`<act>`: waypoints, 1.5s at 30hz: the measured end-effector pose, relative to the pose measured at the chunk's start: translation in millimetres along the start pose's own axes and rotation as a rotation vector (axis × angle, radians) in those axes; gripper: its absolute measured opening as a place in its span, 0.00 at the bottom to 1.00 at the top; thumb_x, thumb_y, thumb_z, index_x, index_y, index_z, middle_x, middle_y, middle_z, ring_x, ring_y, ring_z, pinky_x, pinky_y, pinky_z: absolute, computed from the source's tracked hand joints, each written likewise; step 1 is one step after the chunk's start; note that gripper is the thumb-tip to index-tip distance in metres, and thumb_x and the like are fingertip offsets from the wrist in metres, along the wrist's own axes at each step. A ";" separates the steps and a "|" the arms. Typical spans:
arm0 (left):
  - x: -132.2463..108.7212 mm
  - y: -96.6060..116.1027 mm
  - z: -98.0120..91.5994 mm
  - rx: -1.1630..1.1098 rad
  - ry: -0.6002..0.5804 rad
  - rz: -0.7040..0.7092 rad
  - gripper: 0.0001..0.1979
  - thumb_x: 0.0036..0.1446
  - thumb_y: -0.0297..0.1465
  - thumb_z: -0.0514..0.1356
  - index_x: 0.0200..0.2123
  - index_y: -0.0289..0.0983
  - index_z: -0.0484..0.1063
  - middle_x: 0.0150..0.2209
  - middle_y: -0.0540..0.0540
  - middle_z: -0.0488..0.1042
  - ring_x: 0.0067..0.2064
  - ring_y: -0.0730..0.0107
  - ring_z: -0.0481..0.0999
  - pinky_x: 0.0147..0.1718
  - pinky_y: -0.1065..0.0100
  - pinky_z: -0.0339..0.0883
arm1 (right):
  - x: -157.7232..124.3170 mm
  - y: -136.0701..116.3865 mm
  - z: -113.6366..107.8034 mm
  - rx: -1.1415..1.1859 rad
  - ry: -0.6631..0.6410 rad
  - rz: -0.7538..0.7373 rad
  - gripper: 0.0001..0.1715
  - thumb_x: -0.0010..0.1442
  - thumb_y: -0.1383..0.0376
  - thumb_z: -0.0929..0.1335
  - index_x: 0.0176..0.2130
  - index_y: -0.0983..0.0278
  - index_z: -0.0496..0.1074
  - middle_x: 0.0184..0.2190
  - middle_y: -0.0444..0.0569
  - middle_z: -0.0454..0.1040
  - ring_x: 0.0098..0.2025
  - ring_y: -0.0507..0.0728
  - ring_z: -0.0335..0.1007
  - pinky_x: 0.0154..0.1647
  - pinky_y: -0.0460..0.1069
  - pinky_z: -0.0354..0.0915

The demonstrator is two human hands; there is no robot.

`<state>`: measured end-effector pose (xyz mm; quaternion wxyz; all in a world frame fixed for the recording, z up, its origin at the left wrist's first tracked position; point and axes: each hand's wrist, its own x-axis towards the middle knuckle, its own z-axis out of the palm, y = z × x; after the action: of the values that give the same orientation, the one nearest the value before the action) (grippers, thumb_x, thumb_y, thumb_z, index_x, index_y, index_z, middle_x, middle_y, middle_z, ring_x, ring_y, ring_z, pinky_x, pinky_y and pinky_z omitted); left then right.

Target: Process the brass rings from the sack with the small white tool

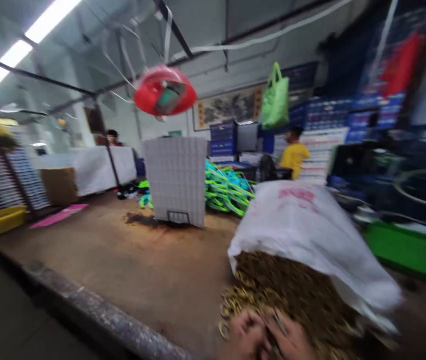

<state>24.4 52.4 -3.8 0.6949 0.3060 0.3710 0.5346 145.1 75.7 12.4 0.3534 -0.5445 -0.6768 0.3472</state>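
Observation:
At the bottom of the head view, my left hand (246, 334) and my right hand (293, 340) are close together with curled fingers, both blurred. A small, shiny metal piece (280, 322) shows at the fingers of my right hand; its exact kind is unclear. Whatever my left fingers hold is hidden. Just beyond both hands lies a heap of brass-coloured, ring-like metal pieces (250, 296), spilling from the mouth of a white woven sack (291, 220) that lies on its side. A few loose pieces rest on the brown tabletop (130, 270) left of my hands.
An upright pale ribbed panel (175, 180) stands on the table, with green and turquoise straps (228, 187) behind it. A green tray (408, 250) is at right. A red lampshade-like object (166, 92) and a green bag (275, 102) hang above. A person in yellow (294, 157) is farther back.

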 end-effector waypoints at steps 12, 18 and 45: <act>-26.2 23.7 4.2 0.074 -0.028 0.020 0.17 0.46 0.41 0.61 0.31 0.37 0.60 0.18 0.57 0.66 0.12 0.84 0.56 0.09 0.80 0.54 | -6.5 -17.2 1.1 0.066 0.042 -0.079 0.15 0.58 0.59 0.57 0.27 0.64 0.64 0.20 0.41 0.62 0.23 0.49 0.56 0.25 0.44 0.53; -27.5 27.7 9.5 0.129 -0.026 0.035 0.15 0.48 0.41 0.60 0.30 0.37 0.60 0.14 0.58 0.63 0.12 0.84 0.56 0.10 0.80 0.52 | -20.1 -19.6 0.8 -0.325 -0.072 -0.156 0.08 0.49 0.73 0.59 0.27 0.63 0.64 0.22 0.43 0.69 0.24 0.50 0.61 0.25 0.44 0.47; -38.3 37.1 7.5 -0.127 -0.157 -0.078 0.13 0.49 0.37 0.61 0.31 0.37 0.60 0.20 0.56 0.65 0.14 0.84 0.55 0.12 0.79 0.55 | -3.3 -5.7 -1.4 -0.185 0.019 0.062 0.10 0.56 0.68 0.58 0.24 0.64 0.62 0.19 0.42 0.62 0.23 0.49 0.55 0.25 0.44 0.49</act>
<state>5.8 23.9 37.9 0.7603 0.2875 0.2922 0.5038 144.0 71.7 17.7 0.2972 -0.5988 -0.6853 0.2888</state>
